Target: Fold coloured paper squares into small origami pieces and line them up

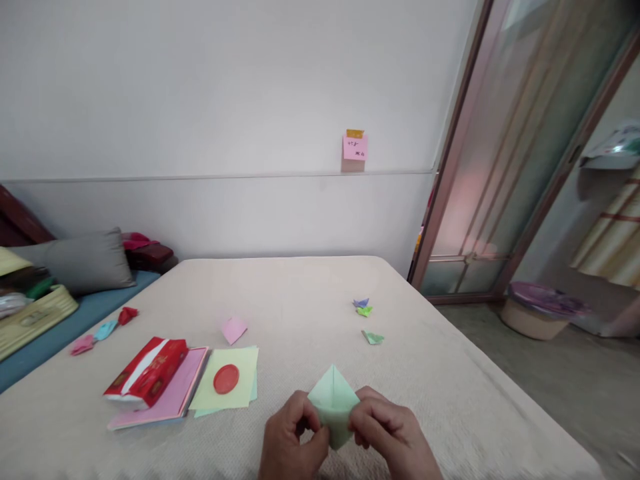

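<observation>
A pale green folded paper (334, 400), diamond-shaped with a crease down its upper middle, is held up at the near side of the bed-like surface. My left hand (294, 437) pinches its left side between thumb and fingers. On the opposite side, my right hand (393, 430) grips the right corner the same way. The paper's lower tip points down between the two hands. Beyond my right hand lies a small green folded paper piece (373, 338), apart from it.
Left are yellow paper sheets (210, 393) bearing a red disc (227, 379), and a red tissue pack (150, 370) on pink paper (173, 400). A pink folded paper (234, 329) lies farther back. Small folded pieces sit near both side edges. A covered tub (535, 317) stands on the floor.
</observation>
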The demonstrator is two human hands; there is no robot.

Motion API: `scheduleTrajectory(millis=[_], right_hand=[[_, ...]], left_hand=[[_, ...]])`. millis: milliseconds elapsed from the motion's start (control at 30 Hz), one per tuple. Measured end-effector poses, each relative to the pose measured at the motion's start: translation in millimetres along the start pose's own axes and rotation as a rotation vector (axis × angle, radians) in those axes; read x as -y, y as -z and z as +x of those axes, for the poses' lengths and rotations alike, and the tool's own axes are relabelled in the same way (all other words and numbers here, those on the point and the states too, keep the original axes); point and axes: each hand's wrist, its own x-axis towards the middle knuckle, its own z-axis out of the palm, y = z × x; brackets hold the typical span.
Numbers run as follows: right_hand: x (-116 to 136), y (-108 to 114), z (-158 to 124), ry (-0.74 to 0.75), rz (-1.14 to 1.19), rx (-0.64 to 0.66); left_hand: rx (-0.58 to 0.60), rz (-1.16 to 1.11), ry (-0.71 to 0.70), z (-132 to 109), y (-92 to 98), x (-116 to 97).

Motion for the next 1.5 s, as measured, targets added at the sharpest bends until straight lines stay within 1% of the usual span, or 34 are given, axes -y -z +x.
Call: scheduleTrajectory(millis=[67,133,167,233,300,367,433,533,600,667,733,833,933,1067,1167,1300,1400,1467,1500], right_hand=[[-4,-4,0,-0.039,0.145,-0.096],[-8,-7,2,-0.107,0.298,-0.136],[-10,-9,3,-0.137,0.350,-0.122],[-14,-10,6,-0.184,0.390,-0.049],[-18,-10,8,-0.204,0.368,0.006],[-21,-10,9,-0.216,0.326,0.029],[-22,-10,9,-0.225,0.293,0.028],[-22,-10,8,-0.233,0.248,-0.026],[-19,-11,7,-0.237,0.207,-0.064],[-16,-13,6,-0.246,0.174,-0.078],[-15,-16,6,-0.252,0.140,-0.077],[-18,-18,7,-0.259,0.108,-0.095],[-27,-14,8,-0.297,0.098,-0.099],[-31,-5,9,-0.298,0.078,0.026],[-26,-1,10,-0.308,0.097,0.085],[-14,0,8,-0.332,0.092,0.080],[-6,-3,4,-0.291,0.106,0.098],[-2,-6,2,-0.285,0.124,0.099],[-2,-7,2,-0.288,0.133,0.077]], left_hand=[[-0.001,-0.018,-0.015,0,-1.5,5],[-0.003,-0.027,-0.032,0,-2.1,7],[-0.005,-0.026,-0.040,0,-2.2,7],[-0.008,-0.010,-0.050,-1,-2.4,7],[-0.008,0.003,-0.045,-2,-3.1,4],[-0.008,-0.030,-0.014,-4,-5.0,0],[-0.020,-0.123,0.047,-4,-7.6,-6],[-0.033,-0.332,0.154,-3,-10.5,-15],[0.025,-0.481,0.209,0,-10.2,-19],[0.117,-0.547,0.272,3,-8.2,-20],[0.167,-0.503,0.332,5,-5.7,-17],[0.132,-0.408,0.372,6,-3.0,-13],[0.100,-0.386,0.376,5,-1.3,-10],[0.075,-0.314,0.327,6,4.0,-14],[0.091,-0.265,0.311,8,8.9,-21],[0.108,-0.222,0.295,10,12.4,-26],[0.057,-0.233,0.284,11,11.6,-22],[0.038,-0.300,0.312,11,8.6,-17],[0.050,-0.353,0.329,11,6.2,-15]])
